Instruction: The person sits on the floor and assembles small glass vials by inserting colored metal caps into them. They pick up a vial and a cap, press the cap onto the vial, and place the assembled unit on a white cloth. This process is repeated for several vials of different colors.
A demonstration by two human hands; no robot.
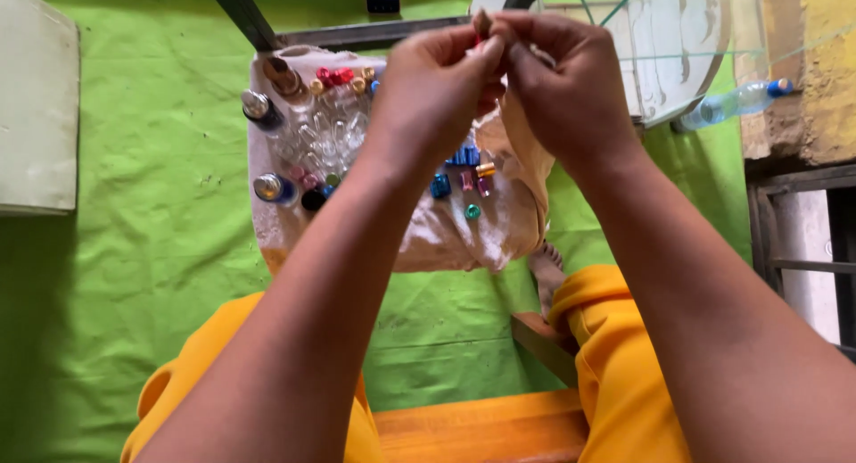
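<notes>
My left hand [434, 88] and my right hand [562, 79] are raised close together, fingertips pinched around a tiny object that shows only a speck of red between them; I cannot tell what it is. Below them lies a stained white cloth [428, 235] carrying several small clear glass vials [323, 133], coloured caps in blue, pink, gold and red [464, 179], and small dark bottles with silver tops [267, 188]. Part of the cloth's far side is hidden behind my hands.
Green fabric [152, 213] covers the floor. A pale board [36, 106] lies at the left. A clear plastic bottle with a blue cap [736, 102] rests at the right beside a glass panel [669, 44]. My yellow-clad knees [615, 365] flank a wooden stool edge [481, 427].
</notes>
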